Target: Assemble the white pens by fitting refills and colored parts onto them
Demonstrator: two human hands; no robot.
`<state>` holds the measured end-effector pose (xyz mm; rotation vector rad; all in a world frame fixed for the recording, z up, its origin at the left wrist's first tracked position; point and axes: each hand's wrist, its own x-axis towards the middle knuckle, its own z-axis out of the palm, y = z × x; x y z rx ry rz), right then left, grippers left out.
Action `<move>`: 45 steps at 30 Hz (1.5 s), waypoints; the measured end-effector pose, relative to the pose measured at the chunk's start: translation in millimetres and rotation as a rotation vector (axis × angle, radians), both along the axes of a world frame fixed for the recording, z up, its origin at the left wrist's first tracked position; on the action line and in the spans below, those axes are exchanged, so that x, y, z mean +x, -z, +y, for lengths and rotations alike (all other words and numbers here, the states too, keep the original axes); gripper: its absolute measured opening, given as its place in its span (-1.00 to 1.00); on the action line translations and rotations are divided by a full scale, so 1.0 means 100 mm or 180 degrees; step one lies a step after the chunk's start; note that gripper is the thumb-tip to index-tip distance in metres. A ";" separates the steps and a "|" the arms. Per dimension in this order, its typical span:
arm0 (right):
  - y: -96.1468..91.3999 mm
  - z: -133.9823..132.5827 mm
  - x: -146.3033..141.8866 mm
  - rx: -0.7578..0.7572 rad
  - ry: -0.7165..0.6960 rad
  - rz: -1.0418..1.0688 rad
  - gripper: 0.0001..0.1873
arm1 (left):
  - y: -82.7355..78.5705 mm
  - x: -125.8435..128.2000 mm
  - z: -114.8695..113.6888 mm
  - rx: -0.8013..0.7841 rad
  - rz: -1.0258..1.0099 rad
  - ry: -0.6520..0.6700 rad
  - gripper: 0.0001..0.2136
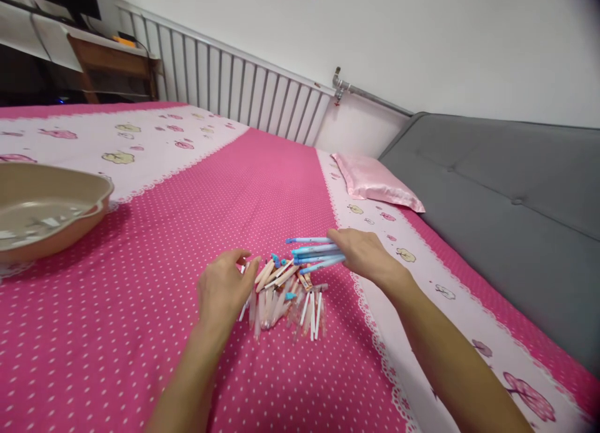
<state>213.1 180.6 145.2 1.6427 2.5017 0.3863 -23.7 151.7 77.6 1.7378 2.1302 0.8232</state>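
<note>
A loose pile of pale pink and clear pens [281,298] lies on the pink dotted bedsheet [244,189] in front of me. My right hand [363,253] is closed round a small bundle of blue pens [315,253] whose tips point left, held just above the far side of the pile. My left hand [225,288] rests at the pile's left edge with its fingers curled; thumb and fingers touch the pink pens there, and whether they grip one is hidden.
A beige shallow basin [91,199] with scraps in it sits on the bed at the far left. A pink satin pillow [375,182] lies by the grey padded headboard [506,202] on the right. White radiator [244,89] and wooden desk [112,58] stand behind.
</note>
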 end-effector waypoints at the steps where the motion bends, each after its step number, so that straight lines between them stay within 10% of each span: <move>1: -0.04 -0.03 -0.02 0.0030 0.0042 -0.0090 -0.66 | 0.00 0.00 0.00 0.0007 -0.0006 0.0005 -0.65; 11: -0.03 -0.16 -0.05 -0.0138 0.0048 0.0380 -0.70 | 0.09 0.01 0.03 0.0116 -0.0318 0.0445 -0.63; 19: 0.09 -0.17 -0.18 -0.0133 -0.0245 0.0968 -0.81 | 0.30 0.23 0.11 -0.0049 -0.3086 0.2122 -0.61; 27: 0.17 -0.08 0.02 -0.0576 -0.0147 0.1319 -0.79 | 0.31 0.15 0.14 -0.0538 -0.3859 0.1930 -0.61; 36: 0.34 -0.21 0.34 -0.0890 0.0399 0.2492 -0.79 | 0.44 0.12 0.21 0.0154 -0.2326 0.0835 -0.63; 45: 0.93 -0.35 0.01 -0.0942 0.1154 0.5082 -0.66 | 0.35 0.25 0.12 0.0335 -0.1237 0.1388 -0.57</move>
